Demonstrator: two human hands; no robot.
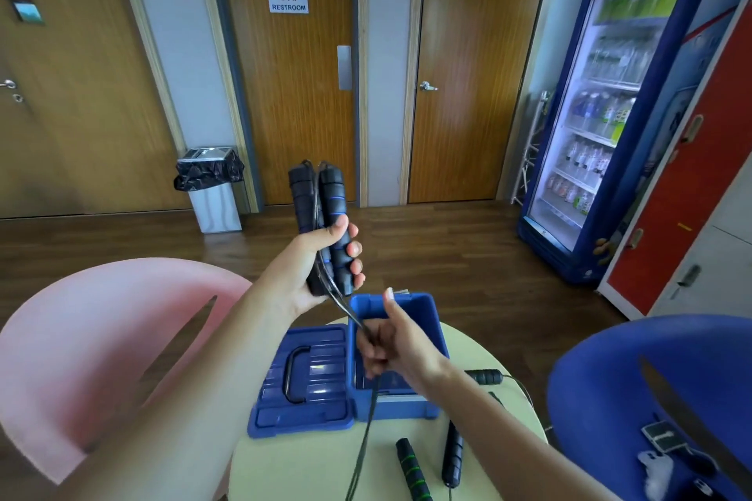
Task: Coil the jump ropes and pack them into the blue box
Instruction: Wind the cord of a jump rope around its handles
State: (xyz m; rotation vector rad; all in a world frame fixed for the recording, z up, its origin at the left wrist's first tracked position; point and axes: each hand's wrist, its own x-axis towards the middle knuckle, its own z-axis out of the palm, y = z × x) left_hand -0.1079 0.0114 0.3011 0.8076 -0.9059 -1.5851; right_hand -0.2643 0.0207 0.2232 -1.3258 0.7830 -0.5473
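My left hand (pixel 321 268) grips two black jump-rope handles with blue rings (pixel 325 211), held upright side by side above the table. Their thin black rope (pixel 362 443) runs down from the handles through my right hand (pixel 390 346), which pinches it over the open blue box (pixel 431 313), then trails toward the table's near edge. The box's lid (pixel 301 382) with a black carry handle lies open flat to the left. A green-ringed handle (pixel 413 470), a black handle (pixel 452 456) and another handle (pixel 484 376) lie on the round pale table (pixel 297 468).
A pink chair (pixel 93 350) stands at the left and a blue chair (pixel 651 378) at the right, with small items on its seat. Beyond are wooden doors, a lined bin (pixel 211 191), a drinks fridge (pixel 602 114) and red lockers.
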